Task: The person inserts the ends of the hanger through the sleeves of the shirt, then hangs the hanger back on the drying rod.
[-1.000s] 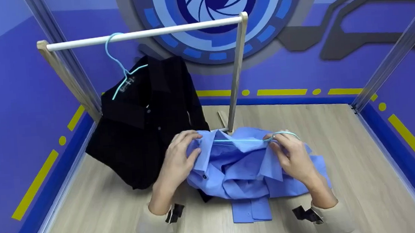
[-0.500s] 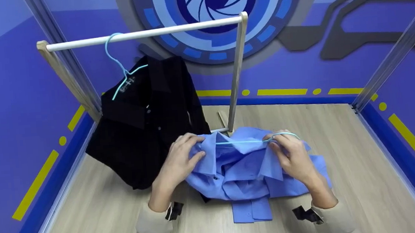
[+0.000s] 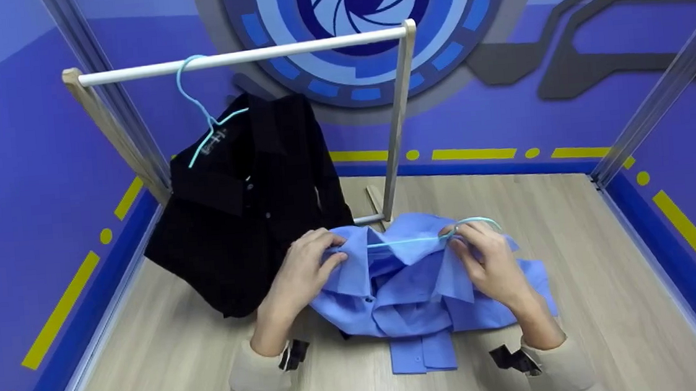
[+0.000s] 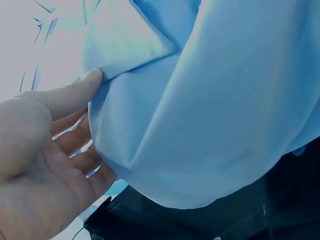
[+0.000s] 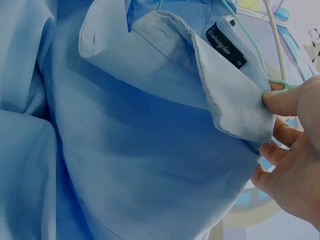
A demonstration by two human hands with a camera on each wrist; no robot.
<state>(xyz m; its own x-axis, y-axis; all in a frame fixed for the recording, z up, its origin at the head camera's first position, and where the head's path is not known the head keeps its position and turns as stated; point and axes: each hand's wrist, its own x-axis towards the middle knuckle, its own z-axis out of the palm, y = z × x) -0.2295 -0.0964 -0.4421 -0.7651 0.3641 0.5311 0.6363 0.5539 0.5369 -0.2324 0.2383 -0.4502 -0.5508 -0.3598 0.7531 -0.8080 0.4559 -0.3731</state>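
Note:
A light blue shirt lies bunched between both hands, a turquoise hanger running through its collar. My left hand pinches the shirt's left collar and shoulder area between thumb and fingers; in the left wrist view the thumb presses the collar flap. My right hand pinches the collar's other side together with the hanger near the base of its hook, which curves out over the fingers. A dark label shows inside the collar in the right wrist view. The hanger's far left arm is hidden in the cloth.
A clothes rack with a white bar and wooden legs stands behind the hands to the left. From it hangs a black shirt on another turquoise hanger, close beside my left forearm. Blue panels wall in the wood-look surface.
The left hand has drawn the left collar flap a little right and down over the hanger, so less of the hanger's line shows. My right hand has stayed nearly still.

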